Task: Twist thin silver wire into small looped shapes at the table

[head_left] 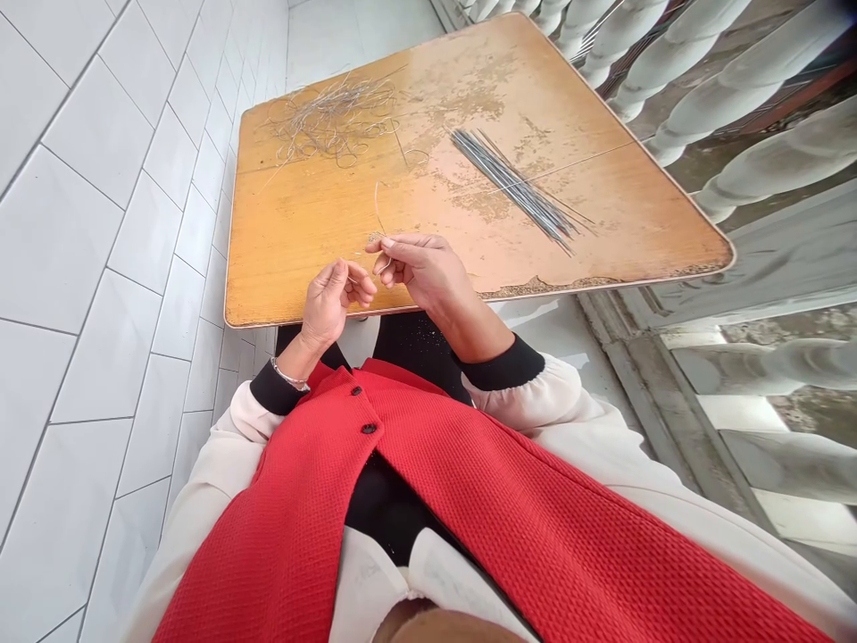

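Observation:
A thin curved wire (pixel 378 205) rises from the fingertips of my right hand (pixel 428 268), which pinches it just above the near part of the table. A small bend of the same or another strand shows below those fingers. Close by on the left, my left hand (pixel 328 299) has its thumb pressed to curled fingers; what lies in that pinch is too fine to make out. The two hands are nearly touching. Beyond them lies a loose tangle of thin wire (pixel 338 112), and to the right a bundle of straight grey rods (pixel 512 189).
The worn wooden table (pixel 301 223) has peeling patches and a chipped near edge (pixel 542 284). A white tiled wall (pixel 134 241) runs along the left. White balusters (pixel 710 125) stand along the right side. One long thin strand crosses the rod bundle.

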Demonstrator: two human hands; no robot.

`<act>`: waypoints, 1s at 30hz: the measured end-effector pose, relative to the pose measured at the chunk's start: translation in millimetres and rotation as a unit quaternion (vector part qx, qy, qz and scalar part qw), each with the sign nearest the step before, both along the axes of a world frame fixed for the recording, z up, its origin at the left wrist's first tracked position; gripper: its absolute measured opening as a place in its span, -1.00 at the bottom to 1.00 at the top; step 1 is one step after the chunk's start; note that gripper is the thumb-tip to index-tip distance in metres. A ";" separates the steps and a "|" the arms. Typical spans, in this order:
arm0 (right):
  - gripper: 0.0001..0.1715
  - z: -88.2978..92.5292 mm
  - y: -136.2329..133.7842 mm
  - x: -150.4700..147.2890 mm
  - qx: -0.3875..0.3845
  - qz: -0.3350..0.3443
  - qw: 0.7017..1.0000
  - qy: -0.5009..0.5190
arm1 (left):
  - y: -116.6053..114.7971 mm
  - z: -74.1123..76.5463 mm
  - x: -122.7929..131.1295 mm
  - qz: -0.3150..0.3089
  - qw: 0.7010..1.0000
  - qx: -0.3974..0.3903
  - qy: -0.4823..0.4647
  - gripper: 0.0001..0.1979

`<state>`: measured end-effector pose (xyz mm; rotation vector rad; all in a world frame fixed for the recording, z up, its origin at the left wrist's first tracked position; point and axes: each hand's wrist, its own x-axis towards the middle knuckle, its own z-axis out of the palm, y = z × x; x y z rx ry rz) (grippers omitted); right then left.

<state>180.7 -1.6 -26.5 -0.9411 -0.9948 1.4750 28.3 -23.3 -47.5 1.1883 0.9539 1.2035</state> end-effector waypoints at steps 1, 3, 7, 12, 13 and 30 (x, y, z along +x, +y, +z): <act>-0.76 -0.7 -0.9 -0.5 0.014 -0.002 1.000 -0.013 | 0.1 -0.5 0.2 -0.005 1.000 0.000 0.003 -0.47; -0.76 -1.8 -2.3 -1.2 0.030 -0.006 0.999 -0.028 | 0.0 -1.7 0.1 -0.012 1.000 0.000 0.003 -0.50; -0.77 -2.1 -3.5 -0.9 0.025 -0.012 0.999 -0.031 | 1.0 -5.3 -2.8 0.000 0.999 0.012 -0.040 -0.54; -0.75 -1.8 -4.9 -1.7 0.013 0.022 0.999 0.027 | 3.9 -7.4 -4.7 0.021 0.996 -0.016 -0.091 -0.58; -0.76 -2.1 -5.0 -2.2 0.012 0.030 0.999 0.041 | 3.7 -7.5 -4.1 0.026 0.994 -0.028 -0.098 -0.59; -0.69 -11.7 -4.4 -4.9 0.070 0.000 0.996 -0.047 | 27.7 60.6 -30.3 0.033 0.988 0.019 0.149 -0.72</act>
